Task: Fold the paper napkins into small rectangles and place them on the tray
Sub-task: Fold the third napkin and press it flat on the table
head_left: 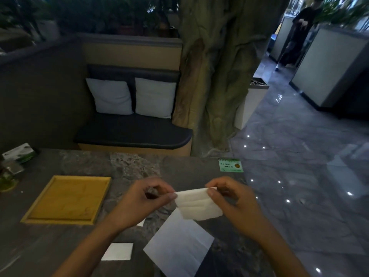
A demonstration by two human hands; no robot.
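Note:
I hold a white paper napkin (197, 204), folded into a small rectangle, in the air above the stone table (83, 164). My left hand (143, 198) pinches its upper left corner and my right hand (229, 194) pinches its upper right corner. A wooden tray (65, 198) with nothing on it lies on the table to the left. Below my hands lies a flat unfolded napkin (179, 244), hanging over the near edge. A small folded napkin (118, 251) rests on the table near my left forearm.
A tissue box (19, 153) and small jars (10, 172) stand at the table's far left. A green card (231, 165) lies near the right edge. Beyond are a bench with two pillows (131, 96), a tree trunk and a glossy floor.

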